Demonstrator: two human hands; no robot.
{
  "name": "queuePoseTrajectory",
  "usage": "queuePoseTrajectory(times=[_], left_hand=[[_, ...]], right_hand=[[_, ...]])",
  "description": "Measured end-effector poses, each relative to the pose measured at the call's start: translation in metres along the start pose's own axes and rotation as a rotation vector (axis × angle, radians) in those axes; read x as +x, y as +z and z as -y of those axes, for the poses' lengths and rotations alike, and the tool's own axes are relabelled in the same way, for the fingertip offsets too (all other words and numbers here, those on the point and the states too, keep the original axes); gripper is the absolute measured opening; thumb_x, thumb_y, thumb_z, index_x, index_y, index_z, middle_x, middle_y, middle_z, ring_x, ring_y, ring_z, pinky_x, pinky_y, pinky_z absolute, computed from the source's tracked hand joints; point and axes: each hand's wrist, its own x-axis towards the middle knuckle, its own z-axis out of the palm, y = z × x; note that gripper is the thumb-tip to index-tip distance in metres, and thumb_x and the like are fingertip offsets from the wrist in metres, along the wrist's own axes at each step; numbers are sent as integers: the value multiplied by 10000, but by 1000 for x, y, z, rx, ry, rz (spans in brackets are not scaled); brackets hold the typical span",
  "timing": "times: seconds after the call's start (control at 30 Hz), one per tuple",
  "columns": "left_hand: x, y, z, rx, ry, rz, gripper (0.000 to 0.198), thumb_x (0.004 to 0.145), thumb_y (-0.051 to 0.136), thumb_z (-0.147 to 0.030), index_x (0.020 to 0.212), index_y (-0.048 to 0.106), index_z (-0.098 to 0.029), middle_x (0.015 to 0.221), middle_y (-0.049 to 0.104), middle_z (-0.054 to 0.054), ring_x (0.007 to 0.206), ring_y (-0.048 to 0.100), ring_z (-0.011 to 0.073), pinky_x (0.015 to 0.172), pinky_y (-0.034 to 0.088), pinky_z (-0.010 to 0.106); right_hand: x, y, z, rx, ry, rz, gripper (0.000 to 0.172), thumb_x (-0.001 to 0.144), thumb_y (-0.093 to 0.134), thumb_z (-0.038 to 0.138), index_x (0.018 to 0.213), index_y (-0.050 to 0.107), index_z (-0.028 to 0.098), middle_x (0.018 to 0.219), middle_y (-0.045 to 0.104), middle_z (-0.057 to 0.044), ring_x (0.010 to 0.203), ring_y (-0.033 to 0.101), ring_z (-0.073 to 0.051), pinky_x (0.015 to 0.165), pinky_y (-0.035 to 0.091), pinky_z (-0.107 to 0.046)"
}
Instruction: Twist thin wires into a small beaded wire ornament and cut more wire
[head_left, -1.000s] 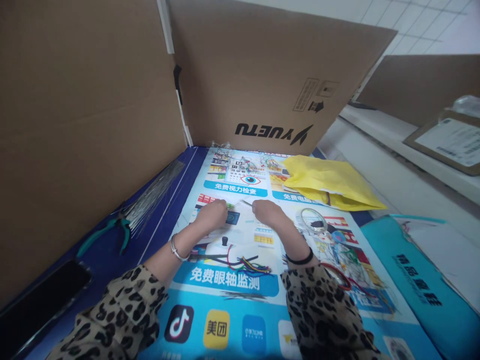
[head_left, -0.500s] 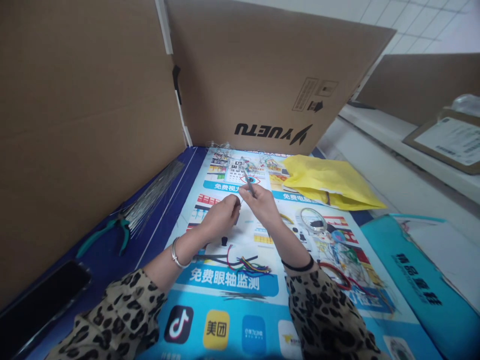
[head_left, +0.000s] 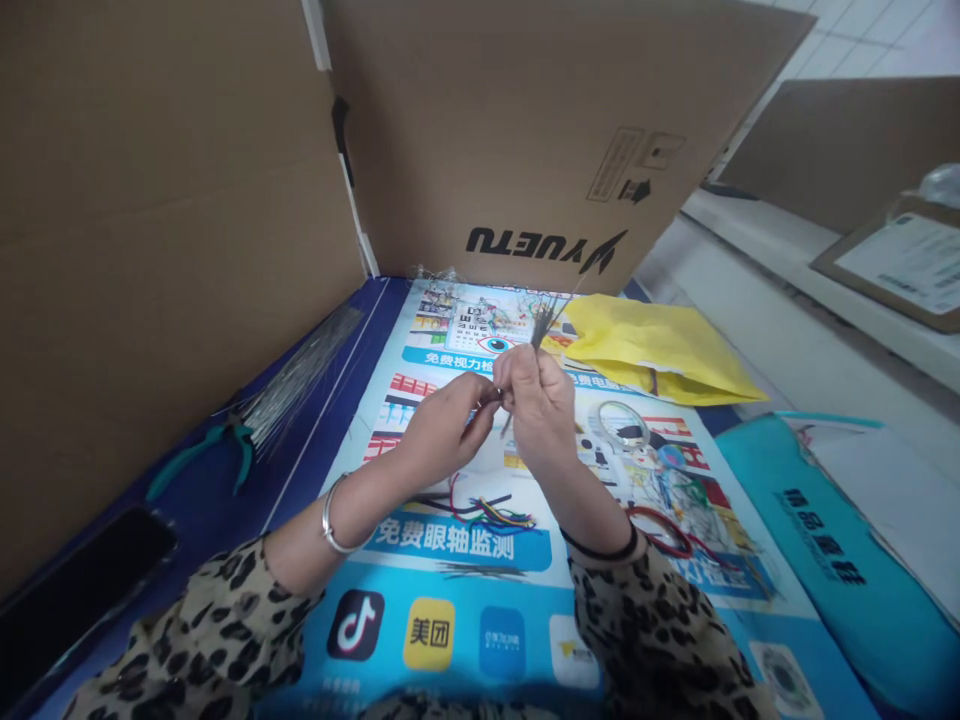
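My right hand [head_left: 534,405] is closed round a small bundle of thin wires [head_left: 541,320] that fan out above its fingers. My left hand [head_left: 450,425] meets it from the left, fingers pinched at the lower end of the same bundle. Both hands hover above a printed poster [head_left: 450,600] that covers the table. Below them on the poster lie short coloured wires [head_left: 491,512]. I wear leopard-print sleeves, a silver bangle on the left wrist and a black band on the right.
Cardboard walls [head_left: 172,210] stand at the left and back. Teal pliers [head_left: 201,450] and a sheaf of long metal wires [head_left: 300,375] lie at the left, with a dark phone [head_left: 75,590] nearer me. A yellow bag [head_left: 652,350], a tape roll [head_left: 622,425] and a teal bag [head_left: 825,560] lie at the right.
Both hands rose from the poster and came together. The right hand turned the wire bundle upright, and the left hand closed in on its lower end.
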Motion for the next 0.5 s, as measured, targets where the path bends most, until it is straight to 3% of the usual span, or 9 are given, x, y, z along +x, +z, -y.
queuePoseTrajectory(times=[0.27, 0.4, 0.5], left_hand=[[-3, 26, 39, -3, -163, 331, 79, 817, 441, -168, 832, 518, -164, 783, 598, 41, 703, 555, 154, 617, 418, 276], [-4, 26, 45, -34, -202, 413, 128, 797, 429, -147, 827, 554, -157, 793, 624, 43, 706, 556, 143, 630, 420, 264], [-1, 20, 49, -4, -202, 499, 157, 791, 423, -144, 818, 577, -158, 807, 640, 39, 730, 563, 147, 659, 424, 263]], right_hand=[[1, -1, -72, 24, 216, -158, 388, 793, 545, 519, 604, 500, 183, 467, 381, 69, 434, 344, -75, 434, 301, -210], [-3, -3, -91, -22, 228, -122, 362, 794, 533, 527, 694, 535, 180, 485, 348, 79, 446, 337, -77, 448, 302, -211], [-5, -6, -95, -96, 248, -42, 405, 852, 401, 558, 753, 527, 186, 483, 307, 81, 430, 331, -86, 440, 303, -218]])
